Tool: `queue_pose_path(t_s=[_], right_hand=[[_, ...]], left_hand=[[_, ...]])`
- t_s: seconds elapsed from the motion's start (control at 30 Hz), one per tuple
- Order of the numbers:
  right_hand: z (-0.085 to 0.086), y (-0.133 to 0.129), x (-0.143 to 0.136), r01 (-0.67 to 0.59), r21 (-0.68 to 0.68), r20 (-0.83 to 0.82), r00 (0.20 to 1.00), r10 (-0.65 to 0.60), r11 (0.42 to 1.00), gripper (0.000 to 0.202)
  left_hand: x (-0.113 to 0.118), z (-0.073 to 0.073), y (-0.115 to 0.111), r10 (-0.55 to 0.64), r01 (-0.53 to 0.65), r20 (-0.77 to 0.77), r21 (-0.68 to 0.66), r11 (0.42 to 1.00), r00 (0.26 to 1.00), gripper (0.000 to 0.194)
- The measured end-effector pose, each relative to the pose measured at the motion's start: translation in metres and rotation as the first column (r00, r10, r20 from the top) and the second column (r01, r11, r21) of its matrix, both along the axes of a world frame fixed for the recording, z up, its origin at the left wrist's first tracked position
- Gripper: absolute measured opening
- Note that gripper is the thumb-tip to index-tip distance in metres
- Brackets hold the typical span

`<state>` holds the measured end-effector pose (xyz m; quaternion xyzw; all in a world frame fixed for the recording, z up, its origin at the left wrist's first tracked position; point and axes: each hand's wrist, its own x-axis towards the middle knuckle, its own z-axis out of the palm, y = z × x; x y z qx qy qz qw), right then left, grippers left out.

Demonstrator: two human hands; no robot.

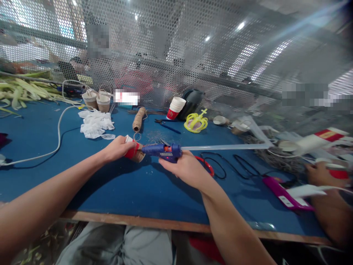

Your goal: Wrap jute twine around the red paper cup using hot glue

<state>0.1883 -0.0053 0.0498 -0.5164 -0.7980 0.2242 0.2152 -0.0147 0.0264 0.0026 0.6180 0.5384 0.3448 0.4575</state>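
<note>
My left hand (118,148) is closed around a paper cup (131,151), red and white, tipped on its side with brown twine round its lower part. In my right hand (190,167) is a blue hot glue gun (162,150), a long clear glue stick (226,147) jutting from its back. The gun's nozzle points left and meets the twine-wrapped part of the cup; whether it touches cannot be made out. A loop of twine (137,136) rises behind the cup. Beyond it lies a roll of twine (139,119).
Behind my hands stand stacked paper cups (176,108), a yellow crown-shaped item (195,122), pliers (168,125) and white lace (96,123). Twine-covered cups (103,102) are at back left. A purple power strip (286,195) and cables lie right, beside another person's hand (321,175).
</note>
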Motion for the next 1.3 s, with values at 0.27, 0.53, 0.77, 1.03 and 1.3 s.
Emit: queue_pose_path(t_s=[0.27,0.53,0.77,1.03,1.3], right_hand=[[-0.0021,-0.0019,0.0002,-0.05,0.011,0.031,0.998,0.049,0.999,0.014],[-0.0033,-0.0007,0.0014,-0.042,0.031,0.058,0.997,0.04,0.999,0.016],[-0.0053,-0.001,0.0015,-0.049,0.021,0.062,0.997,0.047,0.999,0.015],[0.0012,0.0043,0.0036,0.012,0.025,0.01,1.0,-0.012,1.0,0.02],[0.0015,0.0076,0.0065,0.045,0.009,-0.053,0.998,-0.045,0.999,0.022]], left_hand=[[-0.0007,-0.0011,0.0003,-0.011,0.012,0.061,-0.014,1.0,0.998,0.026],[-0.0011,-0.0031,0.0018,0.006,-0.005,0.051,-0.016,1.0,0.999,0.026],[0.0001,-0.002,0.0001,-0.002,0.002,0.067,-0.004,1.0,0.998,0.026],[0.0009,-0.0058,-0.0014,-0.027,0.029,-0.031,0.071,0.997,0.999,0.033],[-0.0011,-0.0094,-0.0045,-0.083,0.097,-0.082,0.18,0.979,0.993,0.031]])
